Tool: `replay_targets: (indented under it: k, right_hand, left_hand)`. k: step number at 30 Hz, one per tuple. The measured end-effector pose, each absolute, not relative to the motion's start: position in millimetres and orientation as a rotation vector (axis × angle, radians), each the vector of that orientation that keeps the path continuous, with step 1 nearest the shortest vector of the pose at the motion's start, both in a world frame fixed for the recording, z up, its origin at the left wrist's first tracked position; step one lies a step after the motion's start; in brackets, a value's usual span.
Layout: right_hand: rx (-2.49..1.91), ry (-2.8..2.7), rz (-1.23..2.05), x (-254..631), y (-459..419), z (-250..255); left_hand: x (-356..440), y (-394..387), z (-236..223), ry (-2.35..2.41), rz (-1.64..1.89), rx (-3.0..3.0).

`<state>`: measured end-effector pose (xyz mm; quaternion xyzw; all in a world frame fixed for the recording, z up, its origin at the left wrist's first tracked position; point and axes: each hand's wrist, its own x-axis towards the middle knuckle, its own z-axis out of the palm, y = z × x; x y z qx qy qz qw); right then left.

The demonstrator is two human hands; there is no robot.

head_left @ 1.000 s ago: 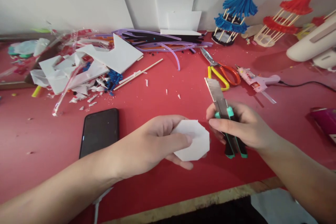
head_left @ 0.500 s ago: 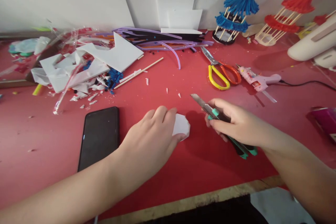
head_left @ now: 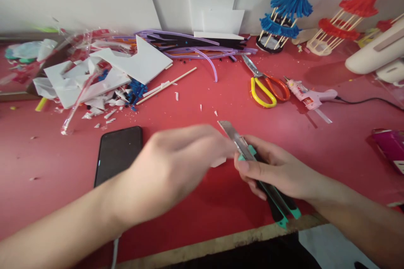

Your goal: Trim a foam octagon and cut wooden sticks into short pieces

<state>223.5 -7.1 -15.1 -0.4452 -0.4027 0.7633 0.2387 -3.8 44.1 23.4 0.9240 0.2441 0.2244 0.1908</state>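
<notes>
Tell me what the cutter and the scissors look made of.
Cutter: grey blade with a dull sheen, likely steel; black-and-green handle, probably moulded plastic. Scissors: shiny silver blades, apparently metal; smooth yellow and red handles, plastic or plastic-coated.

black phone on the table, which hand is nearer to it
Left. The left hand is just right of the black phone, its forearm covering the phone's near end in view; the right hand is farther off to the right.

Red tabletop (head_left: 202, 210), black phone (head_left: 119, 151), partly hidden white piece (head_left: 219, 162), scissors (head_left: 259, 76), pink glue gun (head_left: 311, 98), wooden stick (head_left: 178, 78)
</notes>
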Motion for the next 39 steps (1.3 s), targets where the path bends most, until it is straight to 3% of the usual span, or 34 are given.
replay_targets:
  k: [4, 13, 17, 22, 26, 32, 39]
  right_hand:
    - [-1.306, -0.987, 1.957, 234, 4, -17]
    - [-1.441, -0.973, 1.82, 232, 15, -24]
    - [-1.583, -1.405, 1.684, 242, 14, -16]
    - [-1.67, -2.07, 1.047, 250, 5, -8]
    - [-1.641, -2.281, 0.761, 245, -9, -10]
    - [-1.63, -2.371, 0.603, 238, -18, -17]
    - [-1.579, -2.386, 0.652, 238, -16, -16]
  left_hand:
    - [-9, 68, 15, 1.268, 0.55, 2.709]
    - [2, 61, -8, 1.033, 0.002, 2.618]
    - [6, 50, -6, 1.043, 0.003, 2.659]
    - [13, 33, -5, 1.053, -0.106, 2.822]
    - [15, 24, -10, 0.98, -0.04, 2.864]
    - [17, 23, -19, 0.958, 0.175, 2.92]
    - [16, 28, -20, 0.841, 0.091, 2.959]
